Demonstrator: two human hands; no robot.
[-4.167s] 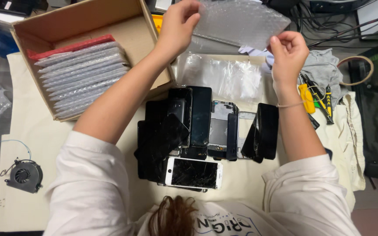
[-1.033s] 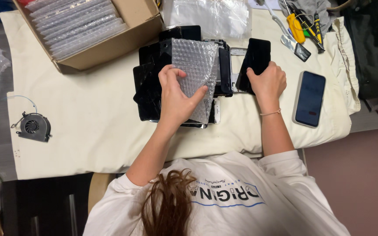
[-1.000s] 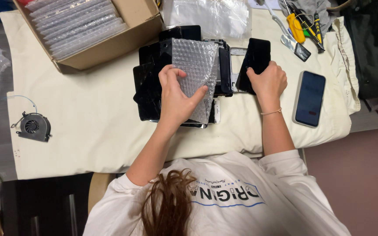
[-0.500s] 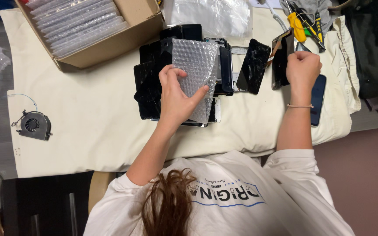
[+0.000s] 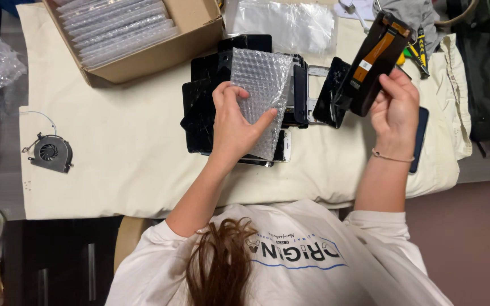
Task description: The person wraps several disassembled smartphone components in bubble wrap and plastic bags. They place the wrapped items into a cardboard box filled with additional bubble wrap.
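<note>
My left hand (image 5: 232, 126) pinches a knobbly bubble-wrap sleeve (image 5: 259, 96) over the stack of glossy black phone screens (image 5: 202, 113). My right hand (image 5: 395, 110) grips a flat dark screen panel (image 5: 372, 62), orange ribbon showing, raised above the cream cloth (image 5: 120, 153).

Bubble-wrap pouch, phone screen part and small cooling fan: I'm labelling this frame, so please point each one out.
Bubble-wrap pouch (image 5: 259, 85), head view, upper middle of its bubbled face.
Phone screen part (image 5: 372, 65), head view, back side beside its orange flex strip.
Small cooling fan (image 5: 49, 153), head view, centre of its round blades.
</note>
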